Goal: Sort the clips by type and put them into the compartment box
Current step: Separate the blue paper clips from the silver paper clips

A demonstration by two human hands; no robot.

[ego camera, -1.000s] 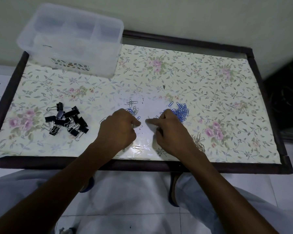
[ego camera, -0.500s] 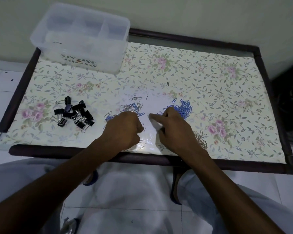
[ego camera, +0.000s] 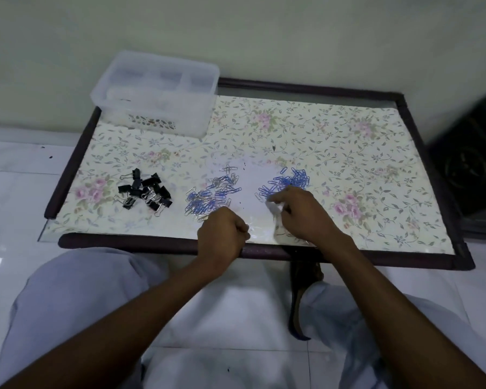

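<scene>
A clear plastic compartment box [ego camera: 157, 94] stands at the table's back left corner. Black binder clips [ego camera: 145, 192] lie heaped at the left. A mixed pile of blue and silver paper clips [ego camera: 213, 192] lies mid-table, and a pile of blue paper clips [ego camera: 291, 179] lies to its right. My left hand [ego camera: 222, 234] is curled into a fist near the front edge, just in front of the mixed pile; no clip shows in it. My right hand [ego camera: 303, 214] has its blurred fingertips on the table at the near edge of the blue pile.
The table [ego camera: 348, 141] has a floral cover and a dark raised frame [ego camera: 152, 242] all round. A dark object [ego camera: 472, 164] stands on the floor to the right. My knees sit under the front edge. A bright glare patch lies between the two paper clip piles.
My left hand has drawn back from the mixed pile toward the front edge, uncovering the pile. My right hand stays by the blue pile. The view has shifted, so the table looks smaller and farther off.
</scene>
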